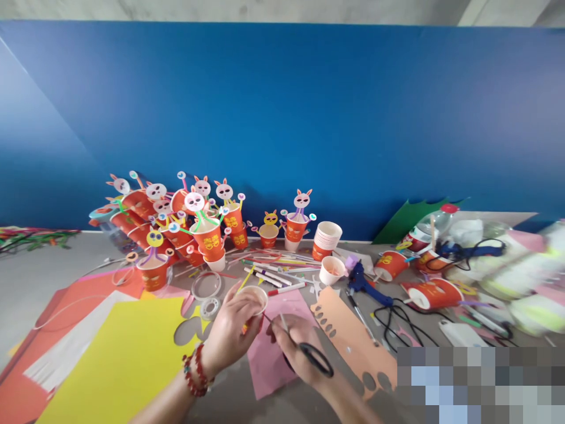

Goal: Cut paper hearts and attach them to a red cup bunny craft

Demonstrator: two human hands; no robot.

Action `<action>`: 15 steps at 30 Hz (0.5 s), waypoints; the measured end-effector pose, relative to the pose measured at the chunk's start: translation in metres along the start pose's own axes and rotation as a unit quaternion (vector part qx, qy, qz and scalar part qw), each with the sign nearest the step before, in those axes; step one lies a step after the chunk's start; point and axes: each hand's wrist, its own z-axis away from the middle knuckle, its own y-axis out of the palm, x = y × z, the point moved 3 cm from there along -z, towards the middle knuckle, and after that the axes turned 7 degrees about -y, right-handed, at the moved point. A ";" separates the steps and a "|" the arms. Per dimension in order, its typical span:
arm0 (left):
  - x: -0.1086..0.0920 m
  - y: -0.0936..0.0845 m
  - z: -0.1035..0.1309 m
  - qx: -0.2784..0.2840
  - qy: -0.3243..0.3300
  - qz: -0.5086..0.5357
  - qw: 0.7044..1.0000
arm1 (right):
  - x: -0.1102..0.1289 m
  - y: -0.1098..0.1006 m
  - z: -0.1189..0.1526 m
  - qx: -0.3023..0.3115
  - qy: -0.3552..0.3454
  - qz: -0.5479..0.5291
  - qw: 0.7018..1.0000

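My left hand, with a red beaded bracelet at the wrist, is closed around a paper cup whose open mouth tilts up toward me. A thin yellow strip rises at the cup's left rim. Black-handled scissors are in my right hand, their tip close to the cup's lower right side; I cannot tell whether it touches. Beneath both hands lies a pink sheet. A roll of clear tape sits just left of the cup.
Red cups with rabbit faces crowd the back left. A cup stack stands behind my hands. Yellow paper covers the left front. At right are a peach sheet, a blue glue gun with a black cord, and bagged items.
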 end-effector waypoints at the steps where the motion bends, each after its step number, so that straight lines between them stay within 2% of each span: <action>1: 0.001 0.001 0.000 0.003 -0.008 0.010 1.000 | 0.005 -0.004 -0.002 0.011 -0.034 0.058 0.998; 3: 0.002 0.001 0.001 0.008 -0.018 0.026 0.999 | 0.010 -0.008 -0.004 0.031 -0.084 0.125 0.988; 5: 0.002 0.002 0.001 0.005 -0.017 0.029 0.999 | 0.009 -0.008 -0.004 0.034 -0.075 0.113 0.990; 8: -0.001 0.002 0.000 -0.008 0.008 0.003 1.000 | -0.005 -0.002 0.001 0.013 0.015 -0.026 0.999; 10: -0.004 0.002 0.000 -0.011 0.040 -0.024 0.999 | -0.015 0.007 0.004 -0.008 0.059 -0.138 0.989; 13: -0.006 0.002 0.001 -0.012 0.067 -0.050 0.996 | -0.025 0.018 0.007 -0.037 0.104 -0.268 0.957; 15: -0.005 0.001 0.001 -0.012 0.056 -0.044 0.997 | -0.025 0.020 0.006 -0.036 0.113 -0.279 0.953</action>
